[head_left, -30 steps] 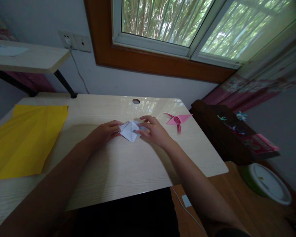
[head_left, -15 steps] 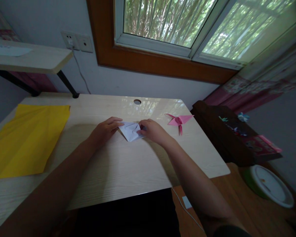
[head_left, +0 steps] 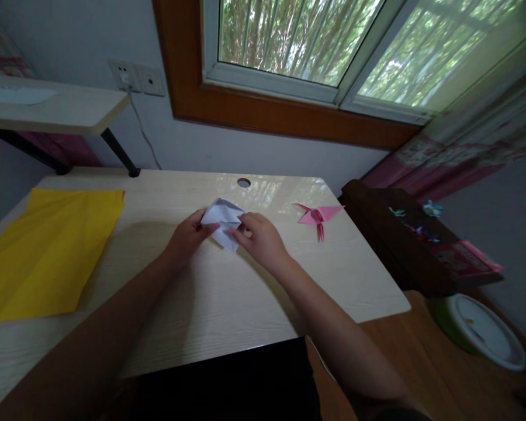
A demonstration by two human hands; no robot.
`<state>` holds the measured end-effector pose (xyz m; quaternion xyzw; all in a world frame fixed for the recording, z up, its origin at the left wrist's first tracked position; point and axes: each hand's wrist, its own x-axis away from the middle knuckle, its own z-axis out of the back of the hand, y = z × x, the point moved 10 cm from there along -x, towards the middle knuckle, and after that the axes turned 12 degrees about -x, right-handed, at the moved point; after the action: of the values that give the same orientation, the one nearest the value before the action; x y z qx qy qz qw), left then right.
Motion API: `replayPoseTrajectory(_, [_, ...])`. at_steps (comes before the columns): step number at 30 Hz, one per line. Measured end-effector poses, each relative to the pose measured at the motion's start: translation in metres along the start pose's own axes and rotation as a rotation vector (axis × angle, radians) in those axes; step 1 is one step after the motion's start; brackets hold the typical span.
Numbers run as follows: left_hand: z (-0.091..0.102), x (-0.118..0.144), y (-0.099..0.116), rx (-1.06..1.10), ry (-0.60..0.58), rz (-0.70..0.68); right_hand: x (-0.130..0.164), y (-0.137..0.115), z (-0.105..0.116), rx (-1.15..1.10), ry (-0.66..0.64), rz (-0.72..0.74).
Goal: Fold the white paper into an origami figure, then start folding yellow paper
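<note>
A folded piece of white paper (head_left: 222, 217) is held up between both hands, over the middle of the pale wooden desk (head_left: 228, 310). My left hand (head_left: 188, 234) pinches its left side, thumb in front and fingers behind. On the right side my right hand (head_left: 260, 237) grips it, with the thumb at its lower edge. The paper's upper flap stands raised and its lower part comes to a point. To the right of my hands lies a pink origami figure (head_left: 317, 216), which neither hand touches.
At the left of the desk lies a large yellow sheet (head_left: 48, 251). A raised shelf (head_left: 61, 111) on black legs stands behind it. The desk's right edge borders a dark wooden cabinet (head_left: 377, 234), with a white-lidded round bin (head_left: 486, 330) on the floor.
The white paper has come up off the desk and tilted, its upper flap now standing. Both thumbs have moved to its near face. The pink figure and yellow sheet stay put.
</note>
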<state>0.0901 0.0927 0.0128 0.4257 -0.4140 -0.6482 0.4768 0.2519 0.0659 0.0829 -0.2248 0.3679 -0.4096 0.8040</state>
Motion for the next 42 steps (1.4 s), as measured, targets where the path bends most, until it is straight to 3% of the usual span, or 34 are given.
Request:
replayPoseTrajectory(3, [0.005, -0.001, -0.004, 0.135, 0.016, 0.036, 0.004, -0.013, 0.005, -0.085, 0.055, 0.124])
replayPoseTrajectory(6, [0.002, -0.002, -0.01, 0.304, 0.008, 0.065, 0.007, -0.015, 0.016, -0.195, 0.133, 0.148])
replayPoseTrajectory(10, [-0.005, -0.002, -0.014, 0.418, -0.024, 0.1, 0.01, 0.0, 0.02, -0.383, 0.205, 0.025])
replayPoseTrajectory(17, [-0.017, 0.003, -0.016, 0.584, -0.116, 0.228, 0.005, 0.022, -0.002, -0.757, 0.15, -0.168])
replayPoseTrajectory(23, [-0.017, 0.001, -0.023, 0.651, -0.158, 0.235, -0.001, 0.027, -0.017, -0.99, 0.163, -0.301])
replayPoseTrajectory(32, [-0.017, 0.001, -0.025, 0.641, -0.16, 0.207, 0.004, 0.042, -0.023, -1.018, 0.216, -0.458])
replayPoseTrajectory(42, [-0.015, 0.0, -0.023, 0.568, -0.116, 0.236, 0.004, 0.043, -0.021, -0.974, 0.198, -0.461])
